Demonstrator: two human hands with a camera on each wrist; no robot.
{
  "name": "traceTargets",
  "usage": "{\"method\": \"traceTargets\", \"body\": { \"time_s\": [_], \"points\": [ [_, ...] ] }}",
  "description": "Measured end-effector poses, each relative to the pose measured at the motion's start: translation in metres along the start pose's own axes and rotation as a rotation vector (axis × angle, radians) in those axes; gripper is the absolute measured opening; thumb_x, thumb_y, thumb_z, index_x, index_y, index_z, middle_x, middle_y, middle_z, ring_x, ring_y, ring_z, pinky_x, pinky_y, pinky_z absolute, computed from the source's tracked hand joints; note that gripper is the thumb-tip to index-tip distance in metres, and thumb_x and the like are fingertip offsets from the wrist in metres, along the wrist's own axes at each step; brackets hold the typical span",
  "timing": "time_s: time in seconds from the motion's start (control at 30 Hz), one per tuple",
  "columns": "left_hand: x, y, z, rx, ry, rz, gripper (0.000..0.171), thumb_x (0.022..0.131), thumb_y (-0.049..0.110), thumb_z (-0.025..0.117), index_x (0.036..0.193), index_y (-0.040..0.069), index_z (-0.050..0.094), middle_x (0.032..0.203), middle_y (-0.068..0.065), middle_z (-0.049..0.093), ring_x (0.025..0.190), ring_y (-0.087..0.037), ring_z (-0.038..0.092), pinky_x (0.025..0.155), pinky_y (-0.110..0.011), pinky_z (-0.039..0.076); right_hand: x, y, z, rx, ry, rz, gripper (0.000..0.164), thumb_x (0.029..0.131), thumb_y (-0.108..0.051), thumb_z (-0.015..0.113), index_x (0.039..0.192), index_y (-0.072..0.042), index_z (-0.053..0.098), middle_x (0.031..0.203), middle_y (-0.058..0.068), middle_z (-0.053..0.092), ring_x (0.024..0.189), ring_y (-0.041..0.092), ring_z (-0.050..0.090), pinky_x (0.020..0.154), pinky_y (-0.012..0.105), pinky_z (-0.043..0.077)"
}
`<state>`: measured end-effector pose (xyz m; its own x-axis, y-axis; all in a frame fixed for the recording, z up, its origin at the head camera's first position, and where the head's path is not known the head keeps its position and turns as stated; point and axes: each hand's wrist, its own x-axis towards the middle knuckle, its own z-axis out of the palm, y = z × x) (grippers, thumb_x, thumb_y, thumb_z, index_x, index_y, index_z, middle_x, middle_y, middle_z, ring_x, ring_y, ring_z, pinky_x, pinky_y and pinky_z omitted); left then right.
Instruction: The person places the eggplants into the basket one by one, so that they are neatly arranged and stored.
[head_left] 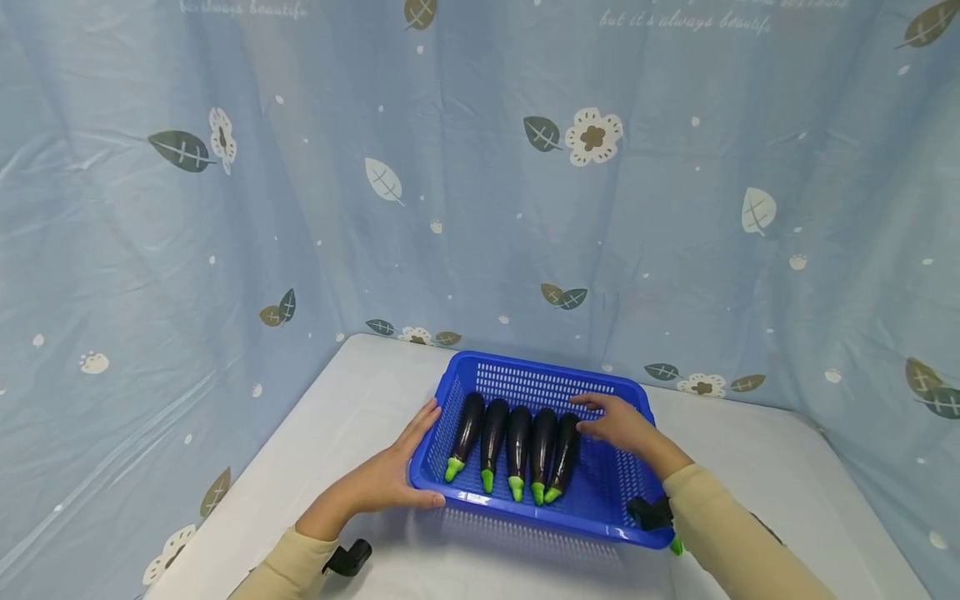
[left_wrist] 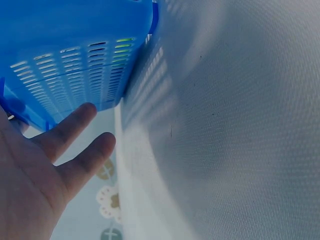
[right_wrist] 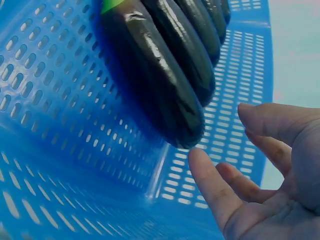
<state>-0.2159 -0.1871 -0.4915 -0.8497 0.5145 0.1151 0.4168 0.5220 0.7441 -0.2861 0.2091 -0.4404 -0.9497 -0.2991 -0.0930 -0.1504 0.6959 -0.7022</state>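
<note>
Several dark purple eggplants (head_left: 519,442) with green stems lie side by side in a blue plastic basket (head_left: 540,521). My left hand (head_left: 386,477) is at the basket's left side, fingers spread along the rim and thumb by the front edge. In the left wrist view two straight fingers (left_wrist: 87,160) stand beside the basket's slotted wall. Over the basket's right part, my right hand (head_left: 618,425) reaches in near the rightmost eggplant (head_left: 564,454). One fingertip of that hand is close to the tip of an eggplant (right_wrist: 165,85) in the right wrist view; its fingers hold nothing.
The basket stands on a white table (head_left: 360,383). A blue patterned curtain (head_left: 480,183) hangs behind and at the sides. A green tip (head_left: 677,546) peeks out beside the basket's front right corner, mostly hidden by the right sleeve. Black wrist devices (head_left: 348,558) show by both sleeves.
</note>
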Motion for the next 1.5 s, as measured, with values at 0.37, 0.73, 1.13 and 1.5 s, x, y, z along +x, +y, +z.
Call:
{"method": "traceTargets", "body": {
  "time_s": [0.37, 0.73, 1.13, 1.5],
  "points": [
    [-0.002, 0.001, 0.000, -0.009, 0.002, 0.000, 0.126, 0.076, 0.048, 0.087, 0.165, 0.024, 0.002, 0.171, 0.003, -0.008, 0.153, -0.041, 0.015, 0.109, -0.066, 0.034, -0.012, 0.001, -0.016, 0.082, 0.018, -0.022, 0.046, 0.097, -0.010, 0.067, 0.141, -0.001, 0.057, 0.140, 0.032, 0.053, 0.107, 0.037, 0.068, 0.085, 0.045, 0.059],
    [-0.002, 0.001, -0.001, -0.004, -0.002, 0.003, 0.126, 0.076, 0.048, 0.087, 0.165, 0.022, 0.003, 0.172, 0.000, -0.007, 0.153, -0.040, 0.015, 0.110, -0.065, 0.033, -0.023, 0.010, -0.035, 0.124, 0.065, -0.018, 0.050, 0.101, -0.014, 0.063, 0.147, 0.000, 0.050, 0.142, 0.034, 0.049, 0.112, 0.045, 0.065, 0.088, 0.048, 0.058],
    [-0.003, 0.000, -0.001, -0.001, 0.007, 0.001, 0.126, 0.075, 0.048, 0.087, 0.165, 0.021, 0.003, 0.171, 0.002, -0.007, 0.152, -0.041, 0.018, 0.109, -0.065, 0.035, -0.036, 0.023, -0.051, 0.119, 0.132, -0.010, 0.054, 0.102, -0.026, 0.064, 0.148, -0.002, 0.048, 0.142, 0.035, 0.049, 0.115, 0.045, 0.062, 0.083, 0.043, 0.060],
    [-0.002, 0.001, -0.001, 0.007, 0.002, 0.012, 0.126, 0.076, 0.049, 0.087, 0.165, 0.021, 0.003, 0.172, -0.001, -0.007, 0.152, -0.040, 0.018, 0.109, -0.065, 0.035, -0.049, 0.042, -0.057, 0.075, 0.195, 0.022, 0.049, 0.103, -0.020, 0.061, 0.148, -0.003, 0.050, 0.140, 0.036, 0.050, 0.115, 0.047, 0.061, 0.084, 0.048, 0.059]
  ]
}}
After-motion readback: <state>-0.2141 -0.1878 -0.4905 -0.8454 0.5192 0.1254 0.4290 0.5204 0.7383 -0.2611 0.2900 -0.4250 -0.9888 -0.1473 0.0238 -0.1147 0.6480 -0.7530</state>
